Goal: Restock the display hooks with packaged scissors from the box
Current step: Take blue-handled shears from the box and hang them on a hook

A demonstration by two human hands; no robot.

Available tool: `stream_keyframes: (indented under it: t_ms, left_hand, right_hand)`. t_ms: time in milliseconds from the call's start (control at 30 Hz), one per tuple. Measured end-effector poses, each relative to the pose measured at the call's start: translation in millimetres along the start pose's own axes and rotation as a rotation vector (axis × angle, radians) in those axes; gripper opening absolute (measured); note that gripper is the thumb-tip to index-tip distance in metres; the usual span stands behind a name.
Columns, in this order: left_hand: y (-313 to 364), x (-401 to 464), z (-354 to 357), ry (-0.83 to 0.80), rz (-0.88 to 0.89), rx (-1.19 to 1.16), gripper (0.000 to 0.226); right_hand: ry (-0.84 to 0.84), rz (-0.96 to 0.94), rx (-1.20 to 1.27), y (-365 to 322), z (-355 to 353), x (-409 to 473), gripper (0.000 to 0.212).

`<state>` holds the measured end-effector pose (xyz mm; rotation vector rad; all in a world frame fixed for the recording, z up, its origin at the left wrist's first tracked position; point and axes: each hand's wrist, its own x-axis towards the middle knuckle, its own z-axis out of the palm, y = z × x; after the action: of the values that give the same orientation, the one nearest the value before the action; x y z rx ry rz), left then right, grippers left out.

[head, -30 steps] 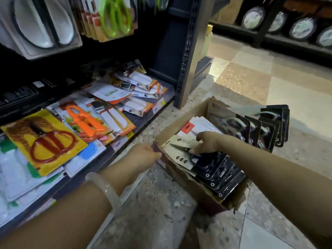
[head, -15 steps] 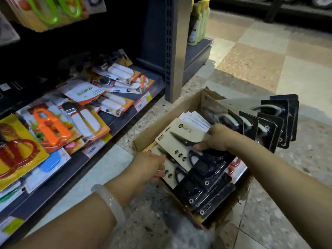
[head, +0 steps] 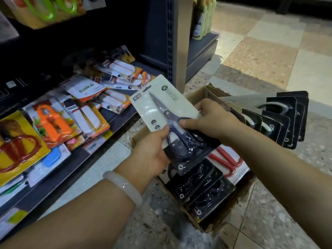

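A speckled terrazzo floor (head: 269, 56) with pale and tan squares carries the cardboard box (head: 195, 95), beside a dark shelf (head: 75, 164) of carded tools left of the left hand (head: 152, 155). Both the left hand and the right hand (head: 210, 119) pinch one scissors pack (head: 167, 108) above the box; its card's print is too blurred to read

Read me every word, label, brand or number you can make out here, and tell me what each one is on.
None can be read for certain.
Cream-and-black scissors card held by both hands: a round logo, a dark brand block and a column of characters, all too blurred.
Price tags on the dark shelf edge: print too small.
Black packs in the cardboard box: only white recycling symbols, no words.
Packs lying on the shelf: blurred.
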<state>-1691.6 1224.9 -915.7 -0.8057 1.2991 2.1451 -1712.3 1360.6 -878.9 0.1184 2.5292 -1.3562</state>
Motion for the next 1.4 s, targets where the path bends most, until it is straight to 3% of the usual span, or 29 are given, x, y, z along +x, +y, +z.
stream_keyframes:
  t_ms: [100, 200, 333, 433, 600, 633, 767, 867, 933, 1033, 1167, 1267, 1400]
  left_hand:
    - [22, 3, -13, 0.153, 0.135, -0.04, 0.017]
    - [35, 1, -43, 0.258, 0.214, 0.002, 0.015]
    - [39, -5, -79, 0.359, 0.267, 0.0, 0.013]
    - [41, -16, -95, 0.39, 0.276, -0.044, 0.014]
    - [59, -37, -114, 0.382, 0.369, -0.013, 0.026]
    - [64, -40, -117, 0.385, 0.388, -0.008, 0.027]
    - [80, -49, -130, 0.364, 0.463, -0.053, 0.039]
    - [80, -54, -138, 0.327, 0.49, -0.076, 0.035]
    - [80, -58, -144, 0.309, 0.522, -0.058, 0.029]
    - [78, -65, -154, 0.284, 0.539, -0.04, 0.024]
    - [80, -88, -171, 0.236, 0.551, -0.04, 0.025]
    - [89, -110, -195, 0.23, 0.631, -0.026, 0.025]
    - [108, -145, -238, 0.286, 0.73, 0.007, 0.031]
  right_hand:
    - [-0.059, 0.099, 0.3, 1, 14, 13, 0.022]
    - [-0.039, 0.039, -0.146, 19, 29, 33, 0.044]
    - [-0.346, 0.111, -0.653, 45, 60, 40, 0.073]
    - [-0.404, 0.138, -0.834, 47, 69, 45, 0.078]
    - [-0.424, 0.26, -0.615, 44, 58, 56, 0.103]
    - [-0.407, 0.26, -0.609, 42, 58, 55, 0.1]
    - [-0.308, 0.237, -0.548, 30, 45, 47, 0.05]
    - [-0.252, 0.17, -0.6, 19, 35, 34, 0.046]
    - [-0.156, 0.112, -0.562, 7, 25, 24, 0.033]
    - [-0.015, 0.098, -0.356, -5, 10, 14, 0.038]
    - [0.106, -0.04, -0.012, -40, 26, 6, 0.023]
    - [0.107, -0.202, 0.204, -92, 59, -6, 0.021]
    - [0.063, -0.395, 0.312, -155, 107, -19, 0.023]
